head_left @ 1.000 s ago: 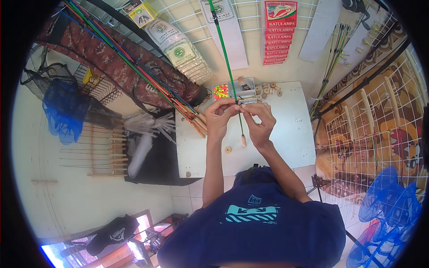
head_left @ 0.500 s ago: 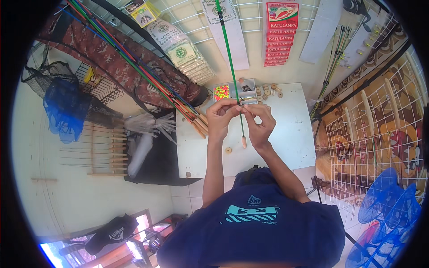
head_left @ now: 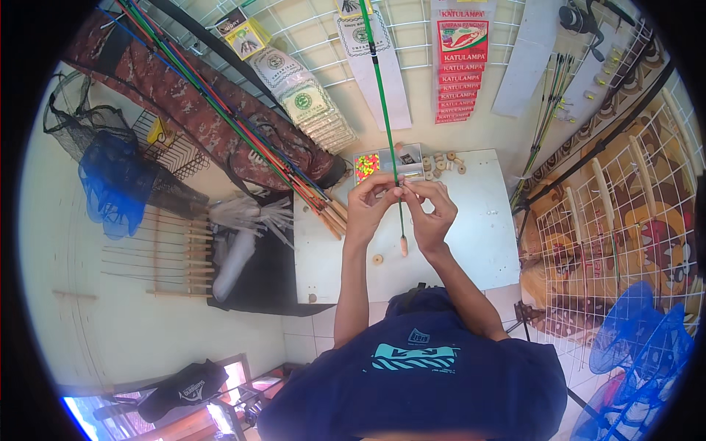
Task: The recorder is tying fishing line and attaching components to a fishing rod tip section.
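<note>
A slim green fishing rod (head_left: 382, 92) runs from the upper edge down between my hands, its short tan handle (head_left: 404, 247) hanging over the white table. My left hand (head_left: 365, 209) is closed around the rod a little above that handle, thumb and fingertips pressed together. Beside it, the fingers of my right hand (head_left: 432, 213) pinch at the same spot, fingertips almost touching the left ones. Whatever small thing the right fingertips hold is too small to make out. Below my left hand, a small round wooden piece (head_left: 378, 259) lies on the table.
Behind my hands, a divided box (head_left: 417, 168) holds bright yellow and red bits. Wooden spools (head_left: 450, 163) sit to its right on the white table (head_left: 482, 220). Several rods (head_left: 294, 176) lean at the left by a camouflage bag (head_left: 213, 110). Packets (head_left: 462, 66) hang on the wall grid.
The view has tilted slightly, so the table and wall appear lower. Both hands stay pinched at the rod with only slight finger movement.
</note>
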`<control>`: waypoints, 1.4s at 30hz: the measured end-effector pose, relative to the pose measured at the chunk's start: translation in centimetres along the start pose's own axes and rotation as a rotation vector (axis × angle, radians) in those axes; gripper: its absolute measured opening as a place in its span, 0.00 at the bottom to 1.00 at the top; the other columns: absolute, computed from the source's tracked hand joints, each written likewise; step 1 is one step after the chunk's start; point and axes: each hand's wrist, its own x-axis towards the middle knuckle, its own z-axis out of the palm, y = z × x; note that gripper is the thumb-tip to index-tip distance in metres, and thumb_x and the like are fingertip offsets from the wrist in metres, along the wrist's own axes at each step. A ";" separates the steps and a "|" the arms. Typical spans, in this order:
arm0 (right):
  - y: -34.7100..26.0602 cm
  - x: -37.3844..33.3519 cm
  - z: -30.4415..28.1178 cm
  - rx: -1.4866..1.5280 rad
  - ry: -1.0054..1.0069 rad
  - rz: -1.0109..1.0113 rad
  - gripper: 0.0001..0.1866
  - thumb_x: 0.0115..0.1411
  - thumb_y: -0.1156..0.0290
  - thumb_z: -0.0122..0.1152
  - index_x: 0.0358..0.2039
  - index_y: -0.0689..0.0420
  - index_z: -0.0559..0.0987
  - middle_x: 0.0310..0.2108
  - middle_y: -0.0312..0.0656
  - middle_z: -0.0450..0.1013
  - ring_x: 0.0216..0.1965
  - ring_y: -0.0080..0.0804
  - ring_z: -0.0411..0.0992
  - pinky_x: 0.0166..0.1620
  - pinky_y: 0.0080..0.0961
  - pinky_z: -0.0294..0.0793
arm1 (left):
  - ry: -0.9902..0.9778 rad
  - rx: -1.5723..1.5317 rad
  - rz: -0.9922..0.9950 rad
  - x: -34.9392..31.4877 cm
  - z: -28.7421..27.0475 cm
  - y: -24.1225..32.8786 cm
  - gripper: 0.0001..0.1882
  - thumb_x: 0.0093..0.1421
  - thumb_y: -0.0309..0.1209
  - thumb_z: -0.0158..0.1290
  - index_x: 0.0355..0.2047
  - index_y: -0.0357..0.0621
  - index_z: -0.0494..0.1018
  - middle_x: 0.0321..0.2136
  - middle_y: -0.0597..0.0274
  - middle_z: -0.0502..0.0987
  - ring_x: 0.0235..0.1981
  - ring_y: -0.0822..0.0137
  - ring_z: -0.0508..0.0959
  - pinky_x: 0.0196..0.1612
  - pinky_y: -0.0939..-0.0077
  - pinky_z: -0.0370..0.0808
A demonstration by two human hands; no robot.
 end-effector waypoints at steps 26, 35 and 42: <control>-0.5 1.2 -1.6 0.142 -0.286 0.156 0.10 0.53 0.77 0.65 0.37 0.57 0.79 0.29 0.35 0.75 0.23 0.19 0.64 0.28 0.19 0.63 | 0.089 0.376 -0.012 -0.4 1.3 4.2 0.08 0.52 0.20 0.61 0.34 0.34 0.75 0.33 0.63 0.76 0.35 0.73 0.79 0.37 0.81 0.77; -0.3 1.7 -2.4 0.277 -0.412 0.299 0.07 0.57 0.75 0.62 0.37 0.60 0.77 0.28 0.33 0.74 0.24 0.15 0.64 0.31 0.17 0.63 | 0.095 0.338 -0.011 -0.7 1.2 4.7 0.10 0.49 0.19 0.63 0.32 0.34 0.75 0.32 0.63 0.76 0.35 0.73 0.79 0.36 0.83 0.78; -1.3 2.2 -2.5 0.336 -0.439 0.335 0.08 0.57 0.76 0.62 0.38 0.63 0.78 0.31 0.36 0.76 0.28 0.18 0.70 0.34 0.18 0.68 | 0.079 0.358 0.064 -0.7 0.7 4.2 0.10 0.48 0.17 0.64 0.30 0.34 0.76 0.32 0.62 0.75 0.33 0.73 0.78 0.38 0.82 0.75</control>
